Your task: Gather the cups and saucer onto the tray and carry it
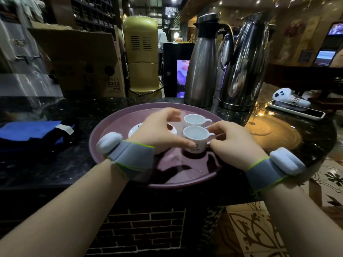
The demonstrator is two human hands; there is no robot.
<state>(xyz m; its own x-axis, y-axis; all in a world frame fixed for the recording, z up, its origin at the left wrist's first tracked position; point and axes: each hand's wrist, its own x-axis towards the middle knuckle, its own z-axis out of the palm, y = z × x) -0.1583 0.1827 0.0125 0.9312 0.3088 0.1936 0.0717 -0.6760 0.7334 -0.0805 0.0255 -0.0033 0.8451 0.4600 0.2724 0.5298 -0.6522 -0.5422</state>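
A round mauve tray (104,130) lies on the dark stone counter. Two white cups stand on it, the far cup (194,120) just behind the near cup (194,133). My right hand (233,143) pinches the near cup's handle from the right. My left hand (157,134) arches over a white saucer (134,131) on the tray's left part and hides most of it. Its fingers are spread and blurred, and its thumb tip rests against the near cup's side.
Two tall steel jugs (201,71) (245,67) stand just behind the tray. A folded blue cloth (31,132) lies to the left. A white dish with a white object (297,110) sits at the right. A cardboard box (83,65) stands at the back left.
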